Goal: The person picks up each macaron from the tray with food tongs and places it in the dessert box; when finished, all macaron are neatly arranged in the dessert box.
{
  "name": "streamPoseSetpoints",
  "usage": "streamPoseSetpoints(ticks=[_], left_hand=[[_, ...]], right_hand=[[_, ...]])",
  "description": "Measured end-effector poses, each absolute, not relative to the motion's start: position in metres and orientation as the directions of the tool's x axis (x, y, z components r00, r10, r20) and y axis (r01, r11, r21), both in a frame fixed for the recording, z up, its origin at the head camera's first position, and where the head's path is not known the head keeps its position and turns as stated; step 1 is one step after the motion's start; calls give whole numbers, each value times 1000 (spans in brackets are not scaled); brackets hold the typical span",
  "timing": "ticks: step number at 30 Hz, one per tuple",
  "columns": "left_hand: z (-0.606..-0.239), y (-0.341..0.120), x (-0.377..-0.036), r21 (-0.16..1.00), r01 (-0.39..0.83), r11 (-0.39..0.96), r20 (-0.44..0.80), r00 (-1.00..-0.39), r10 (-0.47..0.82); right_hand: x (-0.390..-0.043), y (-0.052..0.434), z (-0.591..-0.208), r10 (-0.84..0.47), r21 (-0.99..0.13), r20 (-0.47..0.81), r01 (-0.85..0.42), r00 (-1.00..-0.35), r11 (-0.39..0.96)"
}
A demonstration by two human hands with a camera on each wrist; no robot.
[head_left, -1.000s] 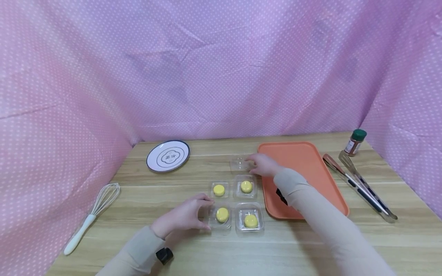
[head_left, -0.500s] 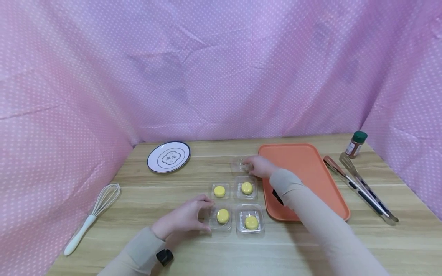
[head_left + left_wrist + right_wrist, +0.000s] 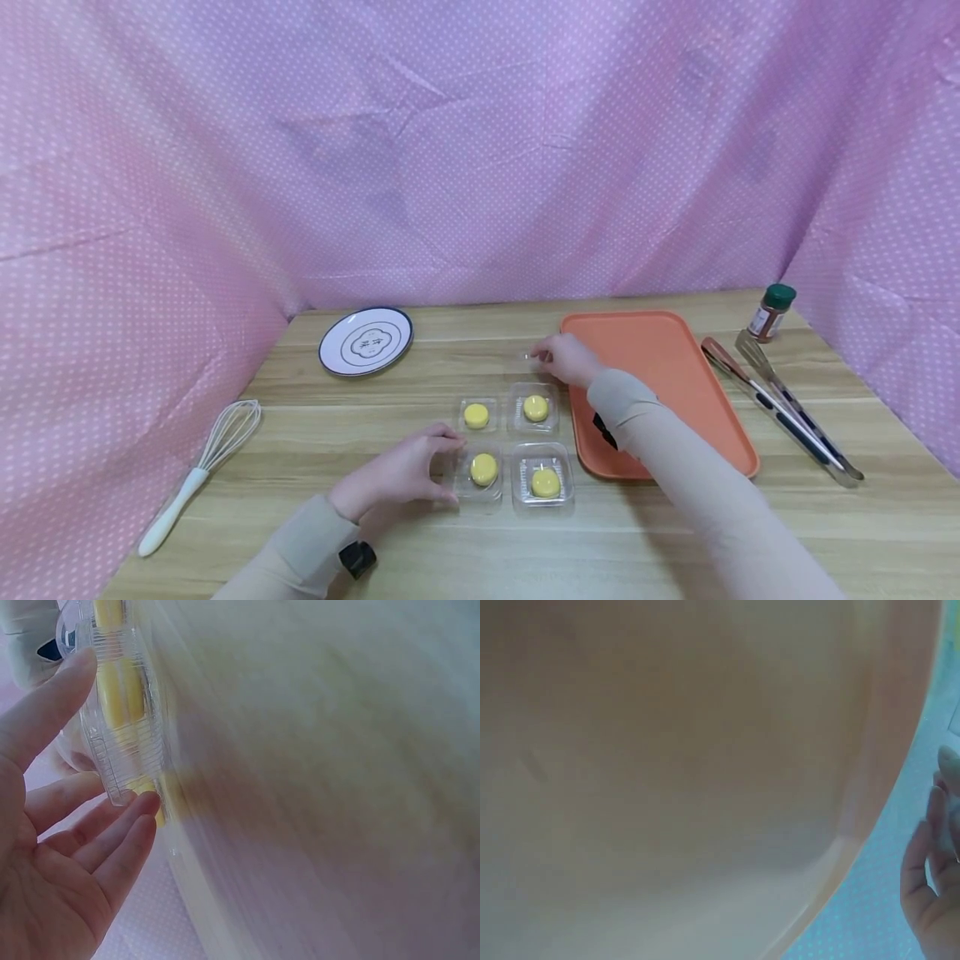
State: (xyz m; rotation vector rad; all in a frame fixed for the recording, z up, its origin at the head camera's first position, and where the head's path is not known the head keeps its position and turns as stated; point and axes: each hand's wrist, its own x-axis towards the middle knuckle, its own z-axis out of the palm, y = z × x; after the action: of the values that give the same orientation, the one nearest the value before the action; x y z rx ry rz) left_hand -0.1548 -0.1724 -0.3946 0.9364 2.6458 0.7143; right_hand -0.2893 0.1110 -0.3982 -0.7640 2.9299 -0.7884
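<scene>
In the head view, several clear plastic boxes stand in two rows, each with a yellow round pastry-like piece. My left hand (image 3: 408,468) spans the left side of the front-left box (image 3: 463,493), thumb at its near corner and fingers at the far one. The left wrist view shows the thumb (image 3: 73,675) against that ridged box (image 3: 112,761). Its yellow piece (image 3: 483,470) sits inside. Farther back, my right hand (image 3: 567,359) pinches a faint clear plastic piece (image 3: 524,357) beside the tray. The right wrist view catches only part of this hand (image 3: 937,877) at its edge.
An orange tray (image 3: 648,400) lies right of the boxes, under the right forearm. Beyond it are metal tongs (image 3: 787,408) and a green-capped spice jar (image 3: 771,314). A white plate (image 3: 366,342) stands back left. A whisk (image 3: 197,479) lies at the left edge.
The clear plastic piece at the right hand, flat and square earlier, now shows smaller and fainter at the fingertips. The right hand has shifted slightly; the left hand has stayed at its box.
</scene>
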Motion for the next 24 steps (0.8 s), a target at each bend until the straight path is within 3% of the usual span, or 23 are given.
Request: streamPoseSetpoints(ticks=[13,24], left_hand=[[-390,-172,-153,466,505,727,-126,-775,619],[-385,-173,-158,483,527,699,-109,-756,645]], right_hand=[[-280,110,-390,-387,-545,168,-413,-907,730],[-273,114,-382,-322,-704,212,-373,-923,605]])
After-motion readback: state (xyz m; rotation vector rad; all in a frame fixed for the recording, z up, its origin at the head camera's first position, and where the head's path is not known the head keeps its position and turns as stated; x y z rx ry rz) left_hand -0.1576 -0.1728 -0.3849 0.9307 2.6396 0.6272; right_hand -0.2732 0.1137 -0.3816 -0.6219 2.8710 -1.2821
